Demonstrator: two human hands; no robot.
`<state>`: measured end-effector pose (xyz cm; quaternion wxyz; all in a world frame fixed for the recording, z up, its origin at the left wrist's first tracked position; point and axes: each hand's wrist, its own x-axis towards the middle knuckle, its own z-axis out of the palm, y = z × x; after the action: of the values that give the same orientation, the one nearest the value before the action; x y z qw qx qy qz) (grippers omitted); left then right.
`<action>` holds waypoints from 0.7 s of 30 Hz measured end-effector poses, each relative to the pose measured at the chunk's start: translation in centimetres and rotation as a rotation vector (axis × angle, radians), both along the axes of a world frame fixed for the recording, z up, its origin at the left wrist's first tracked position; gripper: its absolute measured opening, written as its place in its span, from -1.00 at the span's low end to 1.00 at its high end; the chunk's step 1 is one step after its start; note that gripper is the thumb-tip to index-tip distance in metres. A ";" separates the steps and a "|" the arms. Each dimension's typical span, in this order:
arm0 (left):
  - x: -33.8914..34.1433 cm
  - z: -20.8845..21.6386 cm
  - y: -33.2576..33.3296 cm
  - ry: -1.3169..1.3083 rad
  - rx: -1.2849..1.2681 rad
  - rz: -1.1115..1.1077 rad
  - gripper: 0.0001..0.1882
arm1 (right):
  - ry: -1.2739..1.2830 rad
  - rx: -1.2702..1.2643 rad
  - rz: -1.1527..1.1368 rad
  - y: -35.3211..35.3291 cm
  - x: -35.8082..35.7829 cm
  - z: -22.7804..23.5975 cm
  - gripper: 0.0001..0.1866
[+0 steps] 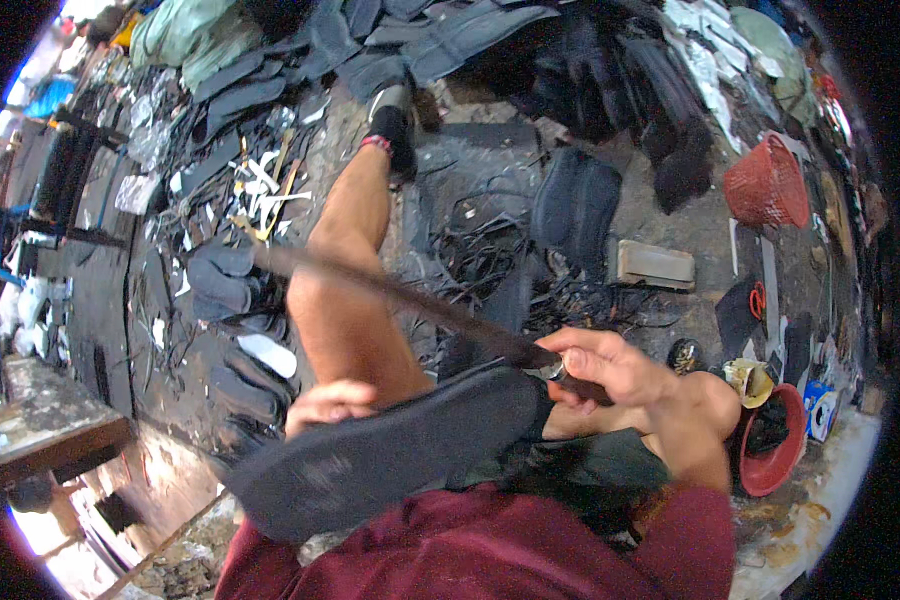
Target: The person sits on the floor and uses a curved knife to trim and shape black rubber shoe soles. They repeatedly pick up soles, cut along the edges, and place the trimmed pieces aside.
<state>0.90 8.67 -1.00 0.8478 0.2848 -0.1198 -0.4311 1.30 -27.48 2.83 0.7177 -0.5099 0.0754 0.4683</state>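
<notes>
A black shoe sole lies tilted across my lap, its broad face toward me and scuffed pale in one patch. My left hand is closed over the sole's far edge, its thumb hidden behind the sole. In my right hand is the handle of a long, dark, blade-like tool with a shiny metal collar. Motion blurs the tool, so whether it is a knife or a file is unclear. It points up and left, over my bare knee, with its handle end close to the sole's right end.
Black scraps and strips litter the floor ahead. Stacked soles lie left, more dark pieces at the far side. A pale block, a red basket, red-handled scissors and a red bowl stand right.
</notes>
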 end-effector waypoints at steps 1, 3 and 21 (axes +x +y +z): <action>-1.7 0.4 -1.7 -0.071 -0.099 0.165 -0.30 | -0.059 0.053 -0.115 0.0 -2.3 -0.6 -0.55; -3.8 0.6 -5.5 -0.153 -0.106 0.467 -0.28 | -0.262 0.118 -0.354 1.6 -5.7 -1.7 -0.57; 1.1 4.9 -15.0 0.330 0.471 0.795 -0.54 | -0.960 -0.850 -0.651 4.2 -20.5 -8.3 -0.64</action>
<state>2.00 -6.28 3.85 0.8669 0.4202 0.2352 -0.1286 -19.23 -23.30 -5.48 0.5141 -0.8466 0.0756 -0.1154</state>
